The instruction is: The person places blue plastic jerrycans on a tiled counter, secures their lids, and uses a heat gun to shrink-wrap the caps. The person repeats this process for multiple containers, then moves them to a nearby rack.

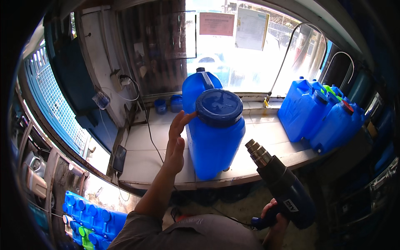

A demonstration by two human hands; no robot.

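A blue plastic water container (pixel 215 147) stands upright on the white tiled counter (pixel 140 162), close to its front edge. Its wide dark blue screw cap (pixel 219 104) looks wet. My left hand (pixel 177 143) is raised at the container's left side, with the fingertips at the cap's rim; whether they touch it is hard to tell. Nothing is in that hand. In my right hand (pixel 276 214) is a dark blue heat gun (pixel 287 190), gripped by its handle. Its stepped metal nozzle (pixel 258 153) points up and left toward the container, apart from it.
Behind stands another blue container (pixel 193 84). Several blue jugs (pixel 300 109) crowd the counter's right end near a bent metal tap (pixel 289 40). A black cord (pixel 150 134) crosses the counter from the wall socket (pixel 117 80). A phone (pixel 119 158) leans left. More jugs (pixel 93 215) sit lower left.
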